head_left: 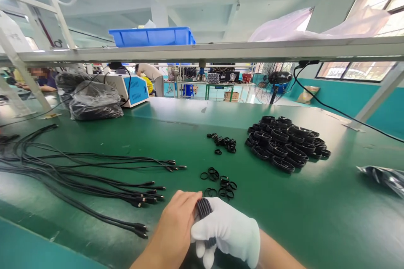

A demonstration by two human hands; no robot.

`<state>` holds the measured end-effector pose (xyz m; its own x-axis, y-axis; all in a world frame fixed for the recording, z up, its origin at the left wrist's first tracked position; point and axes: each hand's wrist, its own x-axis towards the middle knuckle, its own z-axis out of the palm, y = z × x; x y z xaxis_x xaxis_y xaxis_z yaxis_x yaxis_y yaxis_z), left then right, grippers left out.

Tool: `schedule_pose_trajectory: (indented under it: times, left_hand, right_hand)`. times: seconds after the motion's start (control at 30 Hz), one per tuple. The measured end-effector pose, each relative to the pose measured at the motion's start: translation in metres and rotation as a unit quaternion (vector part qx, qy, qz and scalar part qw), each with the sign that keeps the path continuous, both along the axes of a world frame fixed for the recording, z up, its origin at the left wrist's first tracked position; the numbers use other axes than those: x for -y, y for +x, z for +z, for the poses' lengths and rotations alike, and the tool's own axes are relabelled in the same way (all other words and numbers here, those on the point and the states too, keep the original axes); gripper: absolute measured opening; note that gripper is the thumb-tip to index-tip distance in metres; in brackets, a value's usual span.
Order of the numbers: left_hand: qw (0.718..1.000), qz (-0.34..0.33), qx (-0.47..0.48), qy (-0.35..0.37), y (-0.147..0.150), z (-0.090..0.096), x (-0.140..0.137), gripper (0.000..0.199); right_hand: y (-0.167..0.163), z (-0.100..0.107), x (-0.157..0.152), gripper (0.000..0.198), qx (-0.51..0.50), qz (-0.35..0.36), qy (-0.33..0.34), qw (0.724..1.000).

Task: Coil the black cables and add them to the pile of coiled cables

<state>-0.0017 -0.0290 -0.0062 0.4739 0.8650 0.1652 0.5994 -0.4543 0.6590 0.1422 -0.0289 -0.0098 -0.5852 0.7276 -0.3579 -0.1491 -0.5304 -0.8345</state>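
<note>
A coiled black cable (204, 207) is held between both hands at the front edge of the green table (176, 141). My left hand (177, 222), bare, is closed against the coil's left side; its fingertips are mostly hidden. In a white glove, my right hand (232, 229) wraps round the coil from the right, thumb across its front. Just beyond the hands lie several loose black rings (224, 181). Straight black cables (104, 178) stretch out to the left, their plug ends towards my left hand.
A heap of coiled black cables (284, 145) stands on the right, near a plastic bag (386, 178). Small black bands (225, 142) lie mid-table. Further back are a stuffed bag (94, 101) and a blue-white machine (134, 88). A shelf (221, 53) crosses overhead, bearing a blue tray (153, 38). People work beyond.
</note>
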Motion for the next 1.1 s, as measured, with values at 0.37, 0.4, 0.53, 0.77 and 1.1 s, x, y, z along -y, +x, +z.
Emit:
schedule_pose_trajectory:
  times: [0.37, 0.4, 0.53, 0.77, 1.1]
  left_hand:
    - [0.992, 0.095, -0.08, -0.038, -0.009, 0.006, -0.052, 0.021]
    - [0.992, 0.078, -0.09, -0.037, -0.004, 0.005, -0.052, 0.017]
    - [0.993, 0.014, -0.11, -0.039, 0.019, -0.001, -0.038, 0.01]
    - [0.989, 0.027, -0.128, -0.066, 0.013, -0.007, -0.027, 0.011]
    - [0.856, 0.039, 0.357, -0.371, 0.018, -0.001, -0.017, 0.031]
  right_hand:
    - [0.051, 0.019, -0.02, 0.035, -0.121, -0.321, 0.015, 0.939]
    - [0.056, 0.019, -0.022, 0.036, -0.117, -0.333, 0.014, 0.936]
    - [0.058, 0.014, -0.024, 0.036, -0.104, -0.32, 0.013, 0.941]
    - [0.042, 0.022, -0.02, 0.035, 0.02, -0.311, 0.073, 0.947]
    - [0.004, 0.007, -0.014, 0.021, 0.269, -0.293, 0.229, 0.889]
